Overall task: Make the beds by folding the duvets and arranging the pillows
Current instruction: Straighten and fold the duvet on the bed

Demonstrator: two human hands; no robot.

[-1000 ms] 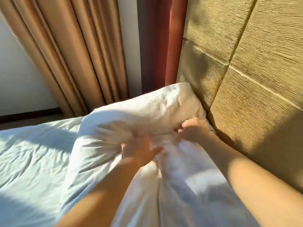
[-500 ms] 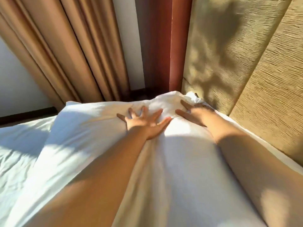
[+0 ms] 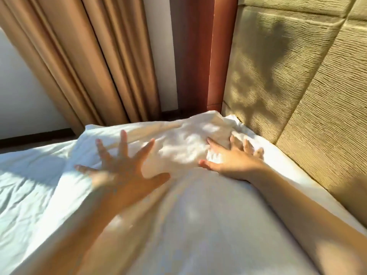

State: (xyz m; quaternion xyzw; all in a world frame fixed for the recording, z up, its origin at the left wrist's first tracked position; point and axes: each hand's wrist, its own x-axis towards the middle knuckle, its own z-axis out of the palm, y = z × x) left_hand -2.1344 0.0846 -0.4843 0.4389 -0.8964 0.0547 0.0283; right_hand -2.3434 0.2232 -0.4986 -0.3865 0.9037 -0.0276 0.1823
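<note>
Two bare arms come in from the bottom edge, the left arm [image 3: 67,235] from 7 o'clock and the right arm [image 3: 309,217] from 4 o'clock. Both lie over a white pillow [image 3: 198,219] that fills the middle of the view from 6 o'clock up to about 12 o'clock. Its far corner is bunched and creased beside the headboard.

The left hand [image 3: 123,171] is at 9 o'clock of centre, over the pillow's left part. Its fingers are straight and fanned wide and it holds nothing. It is blurred, so whether the palm touches the cloth cannot be told. The right hand [image 3: 234,159] is at 2 o'clock of centre. It lies flat on the pillow near that far corner, fingers spread and pressing the cloth, gripping nothing.

At 9 o'clock, left of the pillow, a rumpled white duvet [image 3: 29,187] lies on the bed, part in shade and part in sun. At 3 o'clock a narrow strip of white sheet [image 3: 294,171] runs between the pillow and the padded, ribbed headboard [image 3: 297,92], which takes up the right side out to 1 o'clock and carries mottled shadows.

Farther off at 12 o'clock a reddish wooden post [image 3: 200,56] stands upright against the headboard's edge. Tan curtain [image 3: 83,62] hangs in folds at 11 o'clock, with pale wall [image 3: 17,90] at 10 o'clock.
</note>
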